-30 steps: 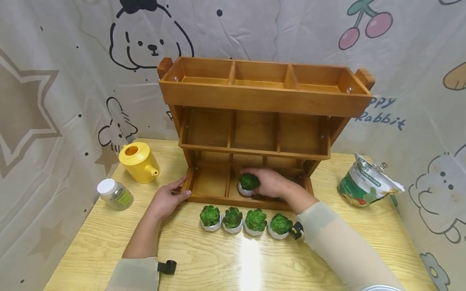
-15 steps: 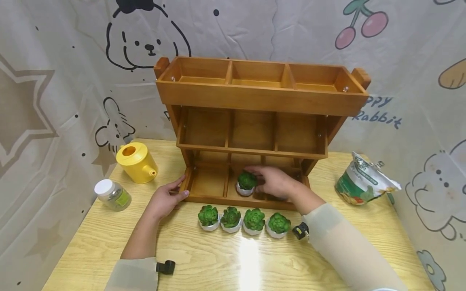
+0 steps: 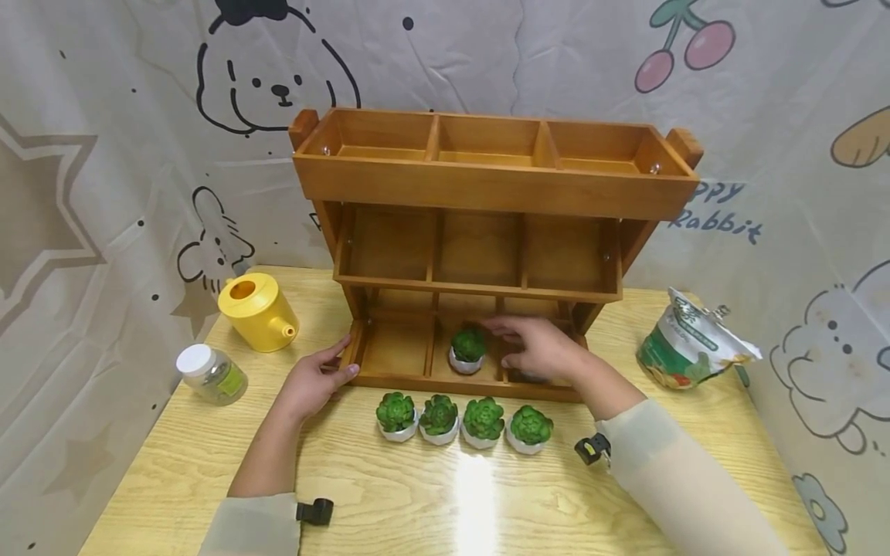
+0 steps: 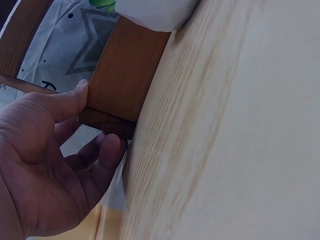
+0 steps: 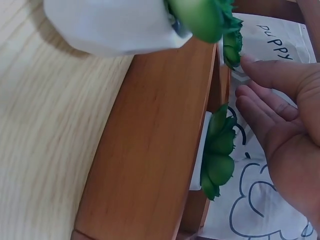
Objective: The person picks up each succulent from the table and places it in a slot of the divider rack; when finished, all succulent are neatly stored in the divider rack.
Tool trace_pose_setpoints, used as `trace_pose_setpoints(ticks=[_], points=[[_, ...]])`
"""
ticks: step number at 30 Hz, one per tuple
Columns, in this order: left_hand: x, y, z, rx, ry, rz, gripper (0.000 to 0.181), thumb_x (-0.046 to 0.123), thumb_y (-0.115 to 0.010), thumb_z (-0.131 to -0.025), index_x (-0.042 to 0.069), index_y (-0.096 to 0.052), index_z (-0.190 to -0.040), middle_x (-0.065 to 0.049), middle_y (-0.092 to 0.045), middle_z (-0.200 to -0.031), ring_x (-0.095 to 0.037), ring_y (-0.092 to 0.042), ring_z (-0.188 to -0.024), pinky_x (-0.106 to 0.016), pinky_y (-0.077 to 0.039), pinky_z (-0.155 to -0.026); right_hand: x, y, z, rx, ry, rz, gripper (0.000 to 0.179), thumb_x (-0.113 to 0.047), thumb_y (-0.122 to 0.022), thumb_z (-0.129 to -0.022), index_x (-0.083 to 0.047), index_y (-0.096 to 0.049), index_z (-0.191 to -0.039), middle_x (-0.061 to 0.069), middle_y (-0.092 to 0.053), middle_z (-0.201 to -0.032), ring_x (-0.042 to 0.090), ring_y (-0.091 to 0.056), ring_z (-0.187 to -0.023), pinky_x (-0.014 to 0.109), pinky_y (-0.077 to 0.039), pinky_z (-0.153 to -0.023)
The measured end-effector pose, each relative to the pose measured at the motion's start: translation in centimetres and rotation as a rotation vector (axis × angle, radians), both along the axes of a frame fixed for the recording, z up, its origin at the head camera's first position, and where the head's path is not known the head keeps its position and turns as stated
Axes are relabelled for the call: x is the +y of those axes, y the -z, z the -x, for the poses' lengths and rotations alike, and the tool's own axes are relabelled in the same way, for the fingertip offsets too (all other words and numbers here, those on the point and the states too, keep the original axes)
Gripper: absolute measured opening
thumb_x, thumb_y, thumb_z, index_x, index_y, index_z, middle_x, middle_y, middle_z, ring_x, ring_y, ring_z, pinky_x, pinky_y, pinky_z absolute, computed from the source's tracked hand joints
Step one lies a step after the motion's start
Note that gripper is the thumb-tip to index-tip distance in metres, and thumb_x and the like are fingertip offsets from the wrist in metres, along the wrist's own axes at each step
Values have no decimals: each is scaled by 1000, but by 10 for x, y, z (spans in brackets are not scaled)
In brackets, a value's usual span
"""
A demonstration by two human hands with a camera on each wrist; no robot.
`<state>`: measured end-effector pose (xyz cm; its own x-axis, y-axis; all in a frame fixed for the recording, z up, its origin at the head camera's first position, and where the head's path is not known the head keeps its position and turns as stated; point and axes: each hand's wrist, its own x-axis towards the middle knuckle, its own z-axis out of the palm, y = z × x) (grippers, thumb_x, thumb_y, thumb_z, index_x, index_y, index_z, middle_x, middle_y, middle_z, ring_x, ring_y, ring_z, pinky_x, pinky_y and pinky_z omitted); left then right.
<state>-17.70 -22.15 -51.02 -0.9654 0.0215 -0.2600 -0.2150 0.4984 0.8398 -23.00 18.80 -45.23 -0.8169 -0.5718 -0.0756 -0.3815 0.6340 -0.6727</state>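
My left hand (image 3: pixel 311 386) grips the left end of the bottom tier of a three-tier wooden shelf (image 3: pixel 487 189); in the left wrist view its thumb and fingers (image 4: pixel 109 152) lie about the corner. In the bottom tier's middle compartment stands a potted succulent (image 3: pixel 467 351) in a white pot. Just to its right, my right hand (image 3: pixel 538 347) is held over the tier with nothing in its grasp. The right wrist view shows another potted succulent (image 5: pixel 218 155) in the tier, mostly hidden by that hand in the head view.
Several potted succulents (image 3: pixel 483 421) stand in a row before the shelf. On the left are a yellow watering can (image 3: pixel 260 313) and a white-lidded jar (image 3: pixel 212 374). A clipped green and white bag (image 3: pixel 691 344) stands on the right. A printed cloth (image 3: pixel 139 193) hangs behind.
My right hand has let go of the succulent in the middle compartment and moved right, away from it. The left hand has kept its hold on the shelf.
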Motion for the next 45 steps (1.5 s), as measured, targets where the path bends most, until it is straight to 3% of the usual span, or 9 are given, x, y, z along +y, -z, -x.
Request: trace_pose_setpoints(ticks=[26,32,39,45], points=[[1,-2,0,-6,1,9,64,32,-71,-101,29,-45,-159,-24,-49,-146,-35,-53,-123,-35,-60,-77,23,2,-42,101,-28,57,58,-11,-83,-90,-10,-61,-143,9,-68,-131,28,-68,-116,44,-58,-96],[1,-3,0,-10,1,11,64,31,-72,-100,28,-45,-159,-24,-49,-147,-35,-54,-121,-35,-59,-76,28,4,-53,104,-40,85,52,-16,-80,-93,-6,-61,-141,10,-71,-123,29,-70,-110,42,-59,-92],[1,-2,2,1,11,14,65,32,-72,-100,28,-45,-159,-25,-50,-146,-36,-53,-124,-34,-59,-77,38,8,-64,94,-56,96,53,-24,-78,-96,-4,-61,-142,10,-69,-129,23,-69,-110,40,-58,-94],[-1,0,2,25,25,47,65,33,-71,-100,27,-45,-159,-26,-51,-146,-37,-55,-125,-33,-58,-78,47,14,-75,26,-47,145,61,-38,-78,-95,-4,-60,-143,10,-68,-130,26,-68,-113,43,-57,-96]])
